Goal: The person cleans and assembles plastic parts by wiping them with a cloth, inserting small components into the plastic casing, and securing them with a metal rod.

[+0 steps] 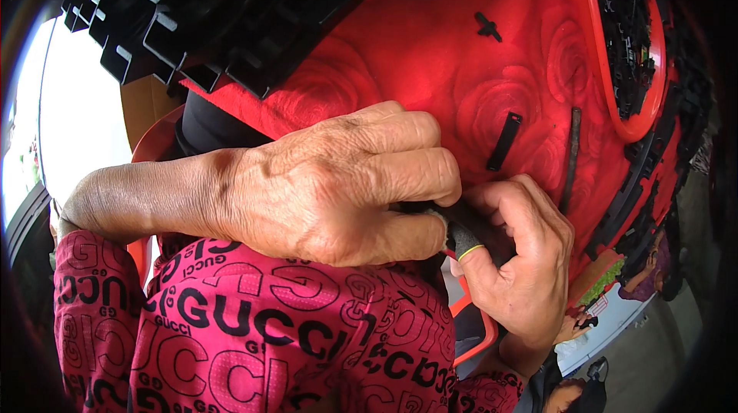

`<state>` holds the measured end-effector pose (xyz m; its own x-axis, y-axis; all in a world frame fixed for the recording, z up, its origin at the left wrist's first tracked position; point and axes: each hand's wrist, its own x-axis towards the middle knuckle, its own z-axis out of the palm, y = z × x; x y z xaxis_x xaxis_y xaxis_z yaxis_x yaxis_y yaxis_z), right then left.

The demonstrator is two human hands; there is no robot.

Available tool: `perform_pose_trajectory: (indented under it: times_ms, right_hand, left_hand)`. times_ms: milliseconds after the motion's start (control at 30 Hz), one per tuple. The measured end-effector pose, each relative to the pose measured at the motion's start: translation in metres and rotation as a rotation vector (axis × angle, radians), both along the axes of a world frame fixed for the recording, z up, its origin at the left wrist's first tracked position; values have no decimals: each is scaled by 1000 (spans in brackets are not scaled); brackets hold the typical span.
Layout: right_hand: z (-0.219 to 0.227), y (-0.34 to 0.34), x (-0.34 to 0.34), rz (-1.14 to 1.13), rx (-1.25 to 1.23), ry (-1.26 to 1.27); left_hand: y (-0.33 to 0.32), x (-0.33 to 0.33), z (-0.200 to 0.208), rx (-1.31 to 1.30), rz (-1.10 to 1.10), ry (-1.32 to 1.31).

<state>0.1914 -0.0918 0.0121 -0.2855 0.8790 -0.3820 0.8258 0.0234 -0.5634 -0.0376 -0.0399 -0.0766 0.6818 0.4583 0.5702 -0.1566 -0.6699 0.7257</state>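
Observation:
My left hand reaches across from the left, fingers curled and thumb pressed against the forefinger. Opposite it, my right hand is closed too, with a dark grey sleeve banded in yellow on its thumb. Both hands pinch a black piece between them; it looks like a small plastic part, but the fingers cover most of it. Just beyond the right hand, a short black strip lies on the red rose-patterned cloth. A thinner dark strip lies beside it.
Long black moulded plastic parts are heaped at the far left. An orange-rimmed tray of small black pieces stands at the right. Small black cross-shaped pieces lie on the cloth. Another person's hand shows at the lower right.

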Motion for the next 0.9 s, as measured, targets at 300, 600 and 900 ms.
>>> perform_pose_trajectory:
  times_ms: [300,600,900]
  right_hand:
    - [16,-4,13,-59,-28,100]
    - [14,-17,34,-143,-16,198]
    - [17,-20,36,-165,-60,144]
  left_hand:
    - [4,-3,5,2,33,-81]
    - [8,-2,-1,-50,-29,-53]
    - [5,0,8,-313,-59,109]
